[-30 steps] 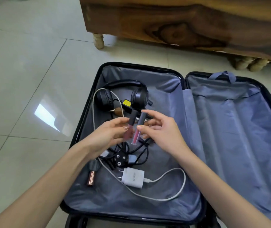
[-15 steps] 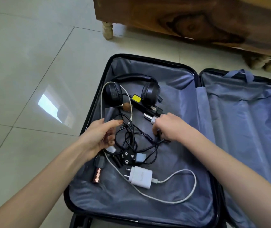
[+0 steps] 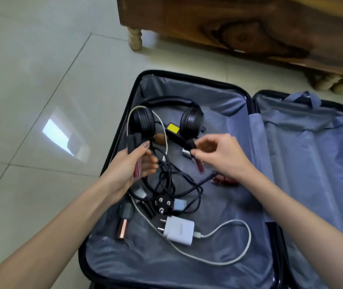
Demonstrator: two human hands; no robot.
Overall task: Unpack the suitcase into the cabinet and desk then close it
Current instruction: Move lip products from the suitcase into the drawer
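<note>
Suitcase: open on the floor; we see headphones by its far edge.
Left hand: curled round a pink tube.
Right hand: pinching a red tube by its dark cap.

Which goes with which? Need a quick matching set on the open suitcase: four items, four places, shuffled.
Items
1. black headphones
2. white charger
3. pink lip gloss tube
4. dark-red lip gloss tube

Places
A. pinched by the right hand
B. near end of the suitcase's left half, on the lining
C. gripped in the left hand
D. far end of the suitcase's left half

Pairs: 1-D, 2-B, 3-C, 4-A
</note>
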